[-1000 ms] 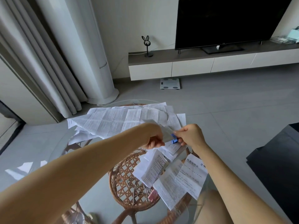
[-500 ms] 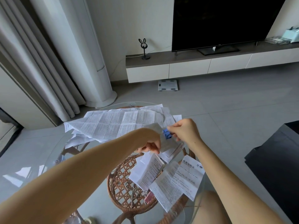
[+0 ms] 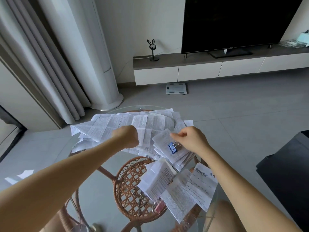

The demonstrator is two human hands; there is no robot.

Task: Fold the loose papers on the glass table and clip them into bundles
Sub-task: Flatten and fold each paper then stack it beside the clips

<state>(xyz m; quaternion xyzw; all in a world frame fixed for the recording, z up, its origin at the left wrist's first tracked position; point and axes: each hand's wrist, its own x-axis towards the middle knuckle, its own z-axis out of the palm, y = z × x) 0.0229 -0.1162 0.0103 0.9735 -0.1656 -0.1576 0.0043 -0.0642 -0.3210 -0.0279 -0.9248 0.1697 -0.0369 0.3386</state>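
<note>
Surface (image 3: 100,195): round glass.
Near right edge: folded leaflets (image 3: 175,186), loose and overlapping.
Middle right: folded bundle (image 3: 163,141) lying on the paper pile, blue binder clip (image 3: 172,147) on it. Right hand (image 3: 190,139): grip pinched on its far corner.
Left hand (image 3: 127,137): curled over the sheets, grip state hidden.
Far edge: unfolded sheets (image 3: 147,124), spread.

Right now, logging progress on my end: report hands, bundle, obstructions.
Copy: left hand curled over unfolded sheet, grip hidden; right hand pinches edge of bundle. On it, blue clip. Nearby, more loose papers.
</note>
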